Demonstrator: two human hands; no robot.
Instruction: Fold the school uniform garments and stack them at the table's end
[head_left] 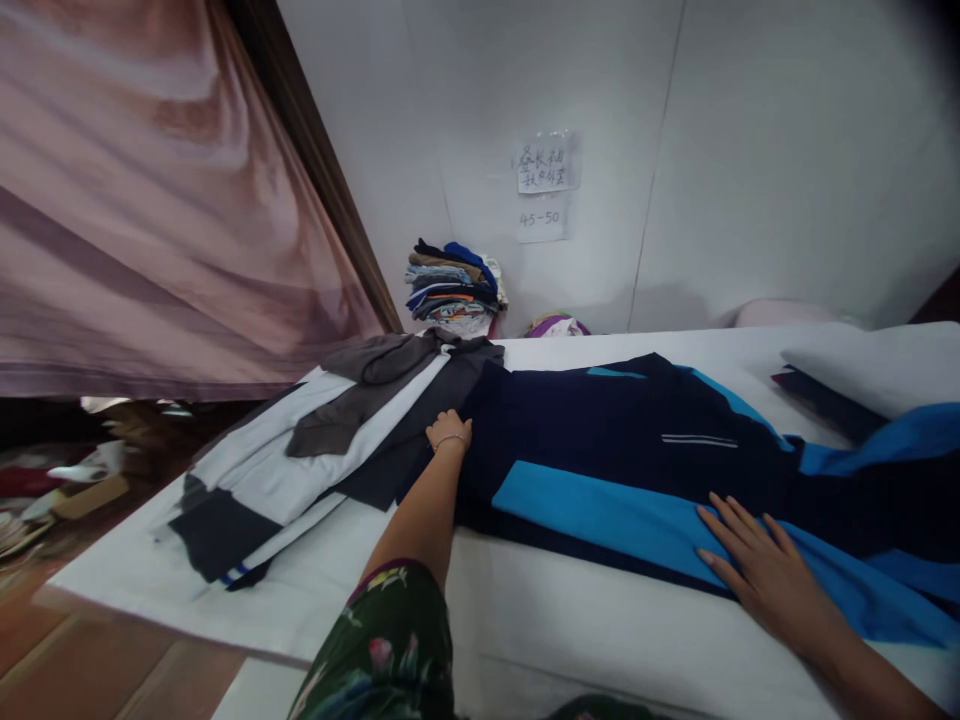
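"Where was the navy garment (570,410)?"

"Spread lengthwise over the white desk (555,590), with a bright blue panel (600,500) along its near side."

"And each hand?"

"The right hand (757,560) rested flat on the blue, fingers spread, gripping nothing. The left hand (450,430) was curled narrow at the garment's left end, where it met the grey-and-white clothes (315,440). I couldn't tell whether it had cloth pinched."

"How far along was it, would you say?"

"Partway, I'd judge. The middle already lay fairly smooth, with no fold across it that I could make out. The right end was less settled: blue and dark cloth (892,440) sat rumpled there, and I couldn't tell if all of it was one piece."

"What about the rest?"

"The grey-and-white clothes lay loose and overlapping, so nothing looked done there. The only neat pile was a stack of folded clothes (454,285) near the wall (465,120), beyond the desk's far edge and well apart from both hands."
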